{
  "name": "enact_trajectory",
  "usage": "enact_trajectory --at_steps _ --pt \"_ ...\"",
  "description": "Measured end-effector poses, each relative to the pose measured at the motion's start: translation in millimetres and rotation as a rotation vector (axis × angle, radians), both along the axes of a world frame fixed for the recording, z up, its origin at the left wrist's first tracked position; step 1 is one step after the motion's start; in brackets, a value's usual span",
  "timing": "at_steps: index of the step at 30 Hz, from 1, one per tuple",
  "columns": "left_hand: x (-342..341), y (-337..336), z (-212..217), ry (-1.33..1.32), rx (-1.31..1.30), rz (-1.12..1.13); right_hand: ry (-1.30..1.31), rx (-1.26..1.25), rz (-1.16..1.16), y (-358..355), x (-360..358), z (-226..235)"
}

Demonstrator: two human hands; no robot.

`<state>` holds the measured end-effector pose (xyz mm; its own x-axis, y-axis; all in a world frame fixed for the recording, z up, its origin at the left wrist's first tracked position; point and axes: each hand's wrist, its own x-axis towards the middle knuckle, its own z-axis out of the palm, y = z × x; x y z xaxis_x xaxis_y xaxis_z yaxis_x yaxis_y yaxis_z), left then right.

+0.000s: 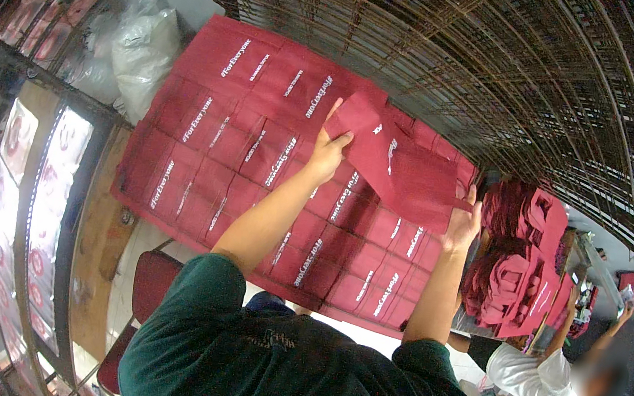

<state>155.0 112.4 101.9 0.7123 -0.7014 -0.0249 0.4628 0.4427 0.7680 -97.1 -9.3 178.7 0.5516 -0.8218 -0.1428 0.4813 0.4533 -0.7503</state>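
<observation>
I've got a red cloth (421,186) pinched in my left hand (328,154) and right hand (460,228). Might crease if one grip slips.

Single view, head-worn fisheye. Looks from above the wearer's shirt (286,370), pitched steeply down and forward. Shirt closest, filling the lower edge; left hand (328,158) and right hand (463,227) farther out, near mid-frame, over red cloth (207,151). Wire racks (452,23) arch across the top; co-worker (533,379) lower right. Edges bow toward a dark, rounded rim.
</observation>
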Motion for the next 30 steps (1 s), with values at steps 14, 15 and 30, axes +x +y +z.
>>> enact_trajectory --at_steps 14,15,30 --pt "34.6 -0.4 -104.5 -0.504 1.002 0.210 0.830 0.316 -0.382 -125.5 19.8 -148.1" --pt "35.5 1.0 -91.5 -0.531 1.029 0.187 0.801 0.311 -0.419 -127.8 20.1 -149.3" --pt "46.1 10.1 -93.3 -0.600 1.119 0.288 0.463 0.463 -0.402 -107.7 21.6 -131.2"
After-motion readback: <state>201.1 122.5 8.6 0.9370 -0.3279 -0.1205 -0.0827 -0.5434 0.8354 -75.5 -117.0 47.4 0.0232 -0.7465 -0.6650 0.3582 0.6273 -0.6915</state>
